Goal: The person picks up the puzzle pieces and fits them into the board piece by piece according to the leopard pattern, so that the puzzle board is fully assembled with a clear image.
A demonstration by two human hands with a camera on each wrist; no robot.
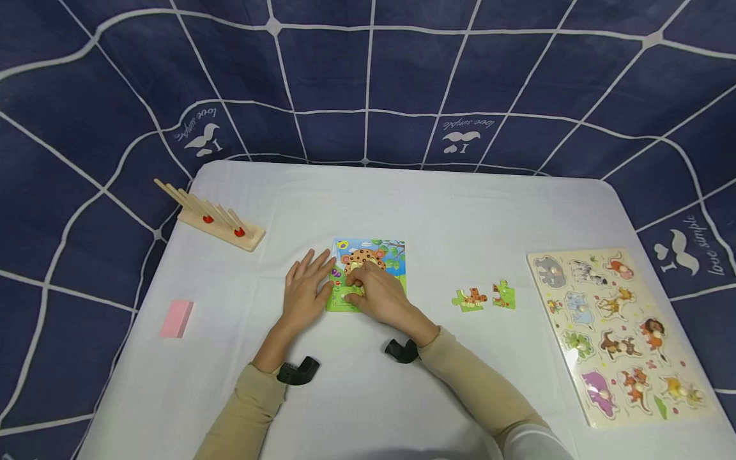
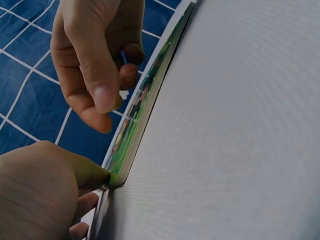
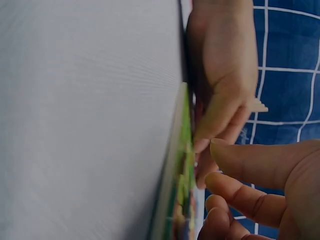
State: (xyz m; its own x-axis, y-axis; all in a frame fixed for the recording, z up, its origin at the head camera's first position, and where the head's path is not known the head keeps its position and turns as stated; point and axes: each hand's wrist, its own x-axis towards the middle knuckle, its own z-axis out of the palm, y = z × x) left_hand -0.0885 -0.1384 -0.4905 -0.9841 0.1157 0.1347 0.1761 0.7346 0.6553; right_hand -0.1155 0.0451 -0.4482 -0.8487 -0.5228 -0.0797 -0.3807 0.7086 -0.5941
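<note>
A jigsaw puzzle board (image 1: pixel 393 255) with a spotted animal picture lies flat at the middle of the table. My left hand (image 1: pixel 305 291) rests beside its left edge, fingers spread and fairly straight, the thumb touching the board's lower left edge (image 2: pixel 116 176). Over the board's middle is my right hand (image 1: pixel 382 295), which hides part of the picture. Its thumb (image 3: pixel 250 162) and bent fingers stand a little apart, and no piece shows between them. Two loose puzzle pieces lie to the right: one green and spotted orange (image 1: pixel 471 299), one mostly green (image 1: pixel 505 296).
At the far right lies a wooden animal knob puzzle (image 1: pixel 586 300). A wooden base with upright pegs (image 1: pixel 227 235) and red pieces stands at the back left. A pink block (image 1: pixel 176 319) lies near the left edge of the white-covered table (image 1: pixel 460 217).
</note>
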